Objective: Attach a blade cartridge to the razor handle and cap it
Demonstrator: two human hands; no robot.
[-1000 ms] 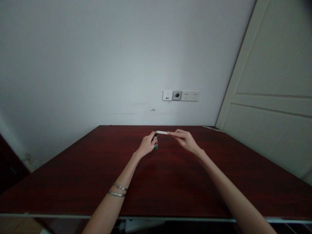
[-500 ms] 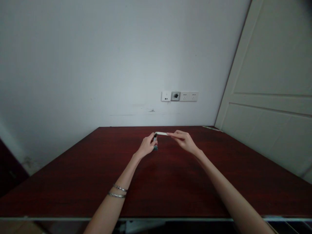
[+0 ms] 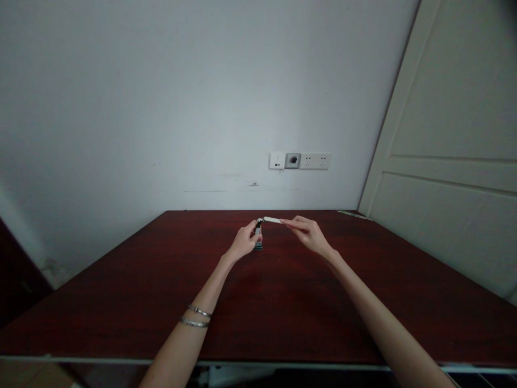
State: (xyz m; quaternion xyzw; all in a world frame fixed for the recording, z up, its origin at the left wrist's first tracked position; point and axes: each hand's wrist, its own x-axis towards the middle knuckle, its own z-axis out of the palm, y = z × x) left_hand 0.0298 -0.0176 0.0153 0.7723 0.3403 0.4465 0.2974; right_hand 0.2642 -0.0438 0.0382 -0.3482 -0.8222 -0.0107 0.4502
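Observation:
My left hand [image 3: 243, 240] is closed around a small upright object [image 3: 258, 231] near the middle of the tabletop. It has a dark upper part, a pale middle and a teal-and-dark lower end; its exact kind is too small to tell, and my fingers hide part of it. From the right, my right hand [image 3: 305, 231] pinches one end of a slim white stick [image 3: 272, 220]. The stick lies almost level, its free end close to the top of the upright object. Whether the two touch I cannot tell.
The dark red wooden table [image 3: 161, 280] runs back to a pale wall. Sockets and switches [image 3: 299, 160] are mounted on that wall. A light panelled door [image 3: 448, 188] borders the right side. A thin pale strip [image 3: 353, 214] lies at the back right corner.
The white stick has shifted slightly to the right and tilts a little, its free end farther from the upright object's top. A small light-coloured tip now shows there. Both hands keep their hold.

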